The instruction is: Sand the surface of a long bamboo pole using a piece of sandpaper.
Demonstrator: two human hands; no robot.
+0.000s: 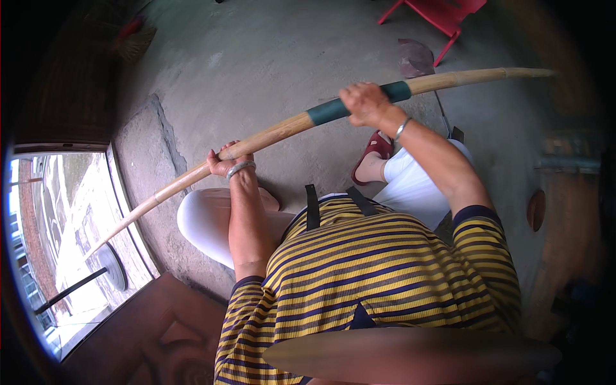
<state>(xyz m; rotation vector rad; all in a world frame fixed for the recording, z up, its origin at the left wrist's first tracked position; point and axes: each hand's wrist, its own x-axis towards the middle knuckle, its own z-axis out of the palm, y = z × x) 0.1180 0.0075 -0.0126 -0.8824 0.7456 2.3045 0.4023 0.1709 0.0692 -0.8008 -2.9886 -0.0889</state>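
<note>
A long bamboo pole slants across me, its left end low toward the bright doorway and its right end higher. My right hand is closed round it at a dark green wrap. My left hand grips the bare bamboo farther left, from beneath, with the thumb up beside it. Both wrists wear silver-coloured bracelets. My legs in white trousers lie below the pole, with a red shoe showing.
A red plastic chair stands at the top right, near a maroon object on the concrete floor. At the left are an open doorway, a grey disc with a dark rod and a brown carved wooden panel.
</note>
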